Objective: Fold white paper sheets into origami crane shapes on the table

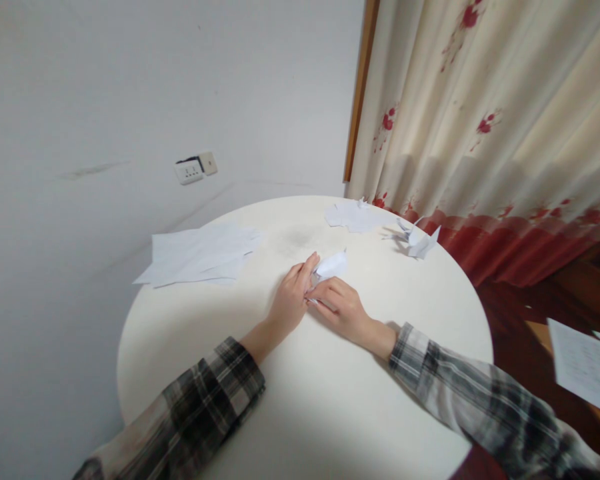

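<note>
We see plaid sleeves (210, 387) nearest, over white round table (290, 407). Left hand (291, 293) and right hand (344, 310) meet near table's middle, fingers of both closed on folded white paper (333, 265) between them. Farther left, we note loose sheets (195, 257); farther right, folded paper pieces (424, 244) near rim. Behind table: wall socket (189, 173), floral curtain (480, 87).

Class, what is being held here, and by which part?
A folded piece of white paper, held at its near end by the left hand and right hand; the exact grip is hidden.
</note>
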`<state>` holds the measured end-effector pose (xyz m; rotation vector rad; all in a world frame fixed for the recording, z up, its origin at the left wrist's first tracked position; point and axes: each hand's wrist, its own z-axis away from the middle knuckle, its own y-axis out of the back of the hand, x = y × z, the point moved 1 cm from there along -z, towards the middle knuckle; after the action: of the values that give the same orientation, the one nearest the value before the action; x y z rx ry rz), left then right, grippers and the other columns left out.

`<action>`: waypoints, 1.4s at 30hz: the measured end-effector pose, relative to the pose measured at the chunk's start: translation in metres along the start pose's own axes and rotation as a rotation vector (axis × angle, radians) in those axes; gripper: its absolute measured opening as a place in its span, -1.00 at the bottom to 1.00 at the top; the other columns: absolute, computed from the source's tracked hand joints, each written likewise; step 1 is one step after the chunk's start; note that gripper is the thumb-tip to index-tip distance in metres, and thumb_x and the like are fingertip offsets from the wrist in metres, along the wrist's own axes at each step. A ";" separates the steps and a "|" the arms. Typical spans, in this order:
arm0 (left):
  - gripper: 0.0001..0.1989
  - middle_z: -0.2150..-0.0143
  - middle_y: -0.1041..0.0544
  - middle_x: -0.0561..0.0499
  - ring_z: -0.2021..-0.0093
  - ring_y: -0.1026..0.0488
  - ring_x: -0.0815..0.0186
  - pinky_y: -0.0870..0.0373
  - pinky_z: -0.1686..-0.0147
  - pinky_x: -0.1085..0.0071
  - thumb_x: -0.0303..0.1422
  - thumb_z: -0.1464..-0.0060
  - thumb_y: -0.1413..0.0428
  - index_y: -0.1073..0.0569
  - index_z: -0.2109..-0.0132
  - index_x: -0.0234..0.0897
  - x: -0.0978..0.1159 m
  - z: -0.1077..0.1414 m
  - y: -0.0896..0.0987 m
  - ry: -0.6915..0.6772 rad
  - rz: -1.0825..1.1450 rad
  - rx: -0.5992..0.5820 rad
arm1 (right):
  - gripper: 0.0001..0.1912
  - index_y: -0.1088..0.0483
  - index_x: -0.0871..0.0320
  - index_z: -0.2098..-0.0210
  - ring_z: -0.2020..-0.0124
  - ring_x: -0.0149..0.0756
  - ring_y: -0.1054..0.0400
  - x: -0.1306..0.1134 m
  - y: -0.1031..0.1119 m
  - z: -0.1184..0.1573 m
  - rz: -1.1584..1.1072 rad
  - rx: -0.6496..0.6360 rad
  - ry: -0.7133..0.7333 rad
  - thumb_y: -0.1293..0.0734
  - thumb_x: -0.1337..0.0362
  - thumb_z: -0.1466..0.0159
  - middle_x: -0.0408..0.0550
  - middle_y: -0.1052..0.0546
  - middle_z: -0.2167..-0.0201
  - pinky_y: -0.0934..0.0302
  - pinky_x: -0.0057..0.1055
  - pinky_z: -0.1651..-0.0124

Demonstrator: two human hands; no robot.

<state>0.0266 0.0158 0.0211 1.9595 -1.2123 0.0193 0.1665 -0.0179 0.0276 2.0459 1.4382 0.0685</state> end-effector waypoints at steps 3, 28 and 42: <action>-0.45 -0.04 -0.34 -0.14 -0.04 -0.29 0.27 -0.29 0.01 0.24 -0.57 -0.11 0.15 0.00 -0.24 -0.19 0.000 -0.001 0.000 -0.014 -0.018 0.014 | -0.80 -0.37 0.13 0.18 0.28 -0.33 -0.30 0.000 0.002 -0.001 0.058 -0.016 0.032 -0.22 0.39 -0.21 -0.02 -0.44 0.33 -0.24 -0.38 0.24; -0.44 -0.05 -0.36 -0.11 -0.04 -0.29 0.28 -0.29 0.00 0.27 -0.56 -0.09 0.15 0.01 -0.23 -0.21 -0.001 -0.002 0.003 -0.010 -0.038 -0.005 | -0.78 -0.30 0.16 0.14 0.13 -0.30 -0.31 0.002 0.008 -0.004 0.095 -0.045 0.105 -0.18 0.43 -0.23 0.02 -0.48 0.21 -0.21 -0.29 0.09; -0.48 -0.01 -0.38 -0.14 -0.03 -0.30 0.27 -0.29 0.01 0.26 -0.52 -0.14 0.15 0.03 -0.24 -0.25 0.004 -0.002 0.003 -0.039 -0.044 -0.039 | -0.87 -0.33 0.16 0.24 0.24 -0.29 -0.30 0.003 0.007 -0.003 0.115 -0.079 0.100 -0.19 0.38 -0.24 0.01 -0.46 0.31 -0.21 -0.31 0.18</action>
<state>0.0272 0.0135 0.0256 1.9604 -1.1853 -0.0644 0.1725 -0.0156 0.0325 2.0846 1.3534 0.2746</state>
